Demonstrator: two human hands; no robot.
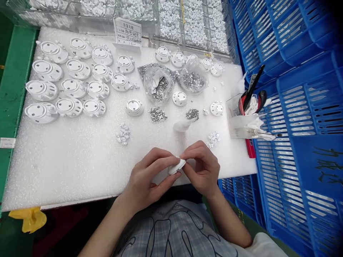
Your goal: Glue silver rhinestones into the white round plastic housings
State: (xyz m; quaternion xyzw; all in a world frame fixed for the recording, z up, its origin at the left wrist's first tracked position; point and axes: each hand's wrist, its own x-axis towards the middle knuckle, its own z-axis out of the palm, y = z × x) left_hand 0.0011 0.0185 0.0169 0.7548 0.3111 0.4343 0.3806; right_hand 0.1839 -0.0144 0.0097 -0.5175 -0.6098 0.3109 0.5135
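Near the front edge of the foam-covered table, my left hand (152,175) grips a white oval plastic part (177,167) between thumb and fingers. My right hand (202,166) is closed in a pinch at the right end of that part; whether a small piece sits between its fingertips is hidden. Just beyond the hands stands a small white bottle (181,125). Small white pieces lie in a pile to the left (123,134) and another pile (213,139) by my right hand. Two heaps of tiny metal pieces, one left (157,114) and one right (192,114), lie farther back.
Rows of white oval parts (69,107) cover the left of the foam sheet (66,157). Bags of metal pieces (158,85), a paper label card (128,34) and clear trays (150,21) stand behind. At right are a clear tool box (235,123) and blue crates (302,132).
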